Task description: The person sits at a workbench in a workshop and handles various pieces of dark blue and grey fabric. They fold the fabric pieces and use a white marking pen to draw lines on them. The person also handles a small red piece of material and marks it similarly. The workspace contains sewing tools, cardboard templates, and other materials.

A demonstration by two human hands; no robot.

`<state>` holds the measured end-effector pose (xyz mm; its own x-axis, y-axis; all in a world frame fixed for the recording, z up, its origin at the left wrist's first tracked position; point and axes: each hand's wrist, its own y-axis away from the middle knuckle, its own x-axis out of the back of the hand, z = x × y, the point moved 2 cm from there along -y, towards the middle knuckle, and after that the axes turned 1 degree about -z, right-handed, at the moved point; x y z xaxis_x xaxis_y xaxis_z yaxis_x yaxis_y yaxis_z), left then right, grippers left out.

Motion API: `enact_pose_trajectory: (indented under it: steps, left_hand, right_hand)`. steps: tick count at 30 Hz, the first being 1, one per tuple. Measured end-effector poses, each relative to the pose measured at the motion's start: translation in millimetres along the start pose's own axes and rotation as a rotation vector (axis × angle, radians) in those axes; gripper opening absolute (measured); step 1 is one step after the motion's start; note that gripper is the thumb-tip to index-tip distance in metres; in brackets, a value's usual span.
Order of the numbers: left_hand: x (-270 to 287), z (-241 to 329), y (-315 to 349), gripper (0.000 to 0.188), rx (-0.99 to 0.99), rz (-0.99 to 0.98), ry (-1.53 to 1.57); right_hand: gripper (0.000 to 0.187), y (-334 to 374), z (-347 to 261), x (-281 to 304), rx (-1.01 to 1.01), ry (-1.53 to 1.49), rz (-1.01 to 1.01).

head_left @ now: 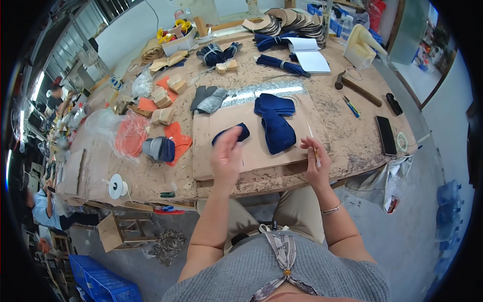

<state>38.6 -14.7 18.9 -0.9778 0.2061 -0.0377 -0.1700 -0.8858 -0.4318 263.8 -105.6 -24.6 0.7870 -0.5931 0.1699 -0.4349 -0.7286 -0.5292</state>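
Note:
My left hand [228, 158], slightly blurred, hovers over or touches a small dark blue cloth piece [243, 132], its fingers stretched out; they cover part of the piece. My right hand [318, 163] is closed around a slim, pale stick-like tool [310, 130] that points away from me; its exact kind is unclear. Between the hands, a folded dark blue cloth piece [278, 133] lies on a tan board [206, 163]. Just beyond it sits a stack of dark blue cloth pieces [274, 104], overlapping a shiny metal strip [244, 95].
Left of the board are a grey-and-blue bundle [160, 149], orange pieces [177, 136], wooden blocks [162, 117] and a white spool [117, 186]. To the right lie a hammer [365, 90], a utility knife [352, 106] and a phone [386, 136]. An open notebook [309, 55] rests farther back.

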Motion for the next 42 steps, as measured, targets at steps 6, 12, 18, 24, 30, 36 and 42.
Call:
enact_pose_trajectory:
  steps: [6, 12, 18, 24, 30, 36, 42]
  left_hand:
    - [-50.7, -17.0, -17.9, 0.022, -0.347, -0.311, -0.537]
    - [-58.9, -33.7, -13.0, 0.023, -0.341, -0.365, -0.607]
    - [-57.3, -35.2, -13.6, 0.026, -0.303, -0.372, -0.574]
    - [-57.7, -31.1, -12.4, 0.026, -0.307, -0.358, -0.641]
    - [-56.9, -32.3, -13.2, 0.026, -0.307, -0.345, -0.642]
    - [-56.0, -32.7, -12.0, 0.025, -0.310, -0.346, -0.643]
    - [-54.3, -33.0, -12.1, 0.026, -0.273, -0.361, -0.662]
  right_hand:
    - [0.027, 1.9, -1.6, 10.4, -0.064, -0.128, 0.157]
    - [0.023, 1.9, 17.8, 9.1, -0.104, -0.142, 0.147]
    - [0.012, -13.6, 4.5, 0.2, -0.177, -0.236, 0.006]
    - [0.017, -37.6, -4.2, -22.0, -0.015, 0.043, -0.091]
    - [0.016, -35.2, -5.7, -32.4, 0.136, 0.207, -0.108]
    - [0.013, -35.5, -3.7, -34.9, 0.127, 0.255, -0.128]
    - [0.012, -51.0, -29.2, -41.7, 0.170, 0.429, -0.272]
